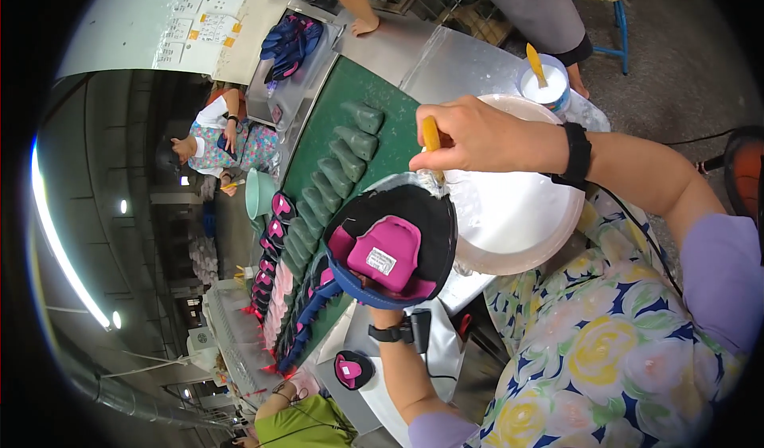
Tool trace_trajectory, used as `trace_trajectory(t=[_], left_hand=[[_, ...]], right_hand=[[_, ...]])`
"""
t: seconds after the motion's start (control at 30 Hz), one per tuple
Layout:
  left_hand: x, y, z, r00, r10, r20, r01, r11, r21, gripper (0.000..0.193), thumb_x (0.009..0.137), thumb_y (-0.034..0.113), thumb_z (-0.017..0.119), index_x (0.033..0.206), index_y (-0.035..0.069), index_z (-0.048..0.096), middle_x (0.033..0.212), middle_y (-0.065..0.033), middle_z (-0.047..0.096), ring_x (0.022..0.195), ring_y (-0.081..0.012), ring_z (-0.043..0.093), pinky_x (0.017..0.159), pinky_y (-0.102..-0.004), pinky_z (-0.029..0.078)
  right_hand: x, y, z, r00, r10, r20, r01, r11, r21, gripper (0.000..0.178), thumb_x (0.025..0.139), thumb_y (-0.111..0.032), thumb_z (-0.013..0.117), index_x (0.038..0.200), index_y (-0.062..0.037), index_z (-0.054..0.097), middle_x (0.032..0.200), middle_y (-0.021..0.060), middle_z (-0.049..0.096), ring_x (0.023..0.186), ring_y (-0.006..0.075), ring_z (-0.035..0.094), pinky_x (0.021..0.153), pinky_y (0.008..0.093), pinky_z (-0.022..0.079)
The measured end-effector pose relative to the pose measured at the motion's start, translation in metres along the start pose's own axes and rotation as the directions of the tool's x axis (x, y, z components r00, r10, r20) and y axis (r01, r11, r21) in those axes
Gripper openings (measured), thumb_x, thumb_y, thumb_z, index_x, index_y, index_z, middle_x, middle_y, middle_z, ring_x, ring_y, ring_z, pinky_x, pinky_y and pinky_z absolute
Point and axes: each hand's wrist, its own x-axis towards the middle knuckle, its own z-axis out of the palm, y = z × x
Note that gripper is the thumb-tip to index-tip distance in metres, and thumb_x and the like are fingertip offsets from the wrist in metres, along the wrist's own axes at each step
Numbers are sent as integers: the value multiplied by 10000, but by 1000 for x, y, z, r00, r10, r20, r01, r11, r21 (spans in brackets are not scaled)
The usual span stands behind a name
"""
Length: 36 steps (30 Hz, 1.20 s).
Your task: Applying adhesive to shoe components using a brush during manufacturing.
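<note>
My left hand holds up a shoe upper from below, its fingers mostly hidden behind it. The upper is black and blue with a bright pink lining and a small white label, and its opening faces me. Between the fingers of my right hand is the yellow handle of a brush. Its bristles, coated in white, meet the black edge of the upper. Beneath my right hand stands a wide pale bowl of thick white liquid.
A green conveyor belt carries rows of dark green shoe-shaped pieces and pink-lined uppers. A tub with another yellow-handled brush stands beyond the bowl. One small upper lies near my left forearm. Co-workers stand around the belt.
</note>
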Motion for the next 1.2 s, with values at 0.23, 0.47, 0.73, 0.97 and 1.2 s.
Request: trace_trajectory(t=[0.23, 0.47, 0.73, 0.97, 1.2], left_hand=[[-15, 8, 34, 779, -627, 10, 478, 583, -656, 603, 940, 286, 656, 1420, -9, 441, 1380, -159, 553, 1240, -333, 554, 1084, -461, 403], [56, 52, 10, 943, -275, -188, 226, 943, -244, 581, 932, 258, 661, 1411, -2, 459, 1356, -119, 572, 1225, -268, 564, 1058, -423, 447], [-5, -6, 2, 600, -624, 500, 624, -25, -781, 478, 924, 102, 634, 1377, 24, 502, 1320, -113, 591, 1199, -245, 592, 1029, -363, 490], [-50, 38, 52, 655, -559, 508, 643, 60, -763, 476, 926, 103, 631, 1377, 27, 502, 1311, -111, 595, 1199, -248, 592, 1027, -369, 492], [-70, 31, 50, 706, -500, 501, 642, 154, -751, 472, 928, 103, 628, 1378, 31, 503, 1301, -110, 599, 1198, -253, 592, 1024, -377, 493]], right_hand=[[-22, -3, 33, 966, 237, -98, -229, 969, 90, 446, 845, -363, 747, 823, 54, 590, 697, 241, 650, 646, 375, 658, 627, 410, 513], [-39, -14, 51, 889, 456, 36, -450, 858, 248, 446, 853, -367, 753, 841, 60, 626, 746, 204, 688, 669, 292, 693, 626, 359, 536], [-32, -10, 22, 998, 53, -28, -45, 969, 242, 284, 881, -256, 763, 941, -23, 611, 776, 114, 658, 715, 233, 661, 662, 313, 510], [-26, -26, 52, 735, -678, 1, 652, 707, 275, 198, 904, -181, 717, 992, -48, 600, 1015, 79, 638, 935, 263, 644, 802, 361, 547], [-16, -1, 46, 813, -548, 197, 552, 833, 43, 238, 954, -262, 643, 927, -43, 552, 937, 110, 619, 906, 308, 652, 738, 396, 547]])
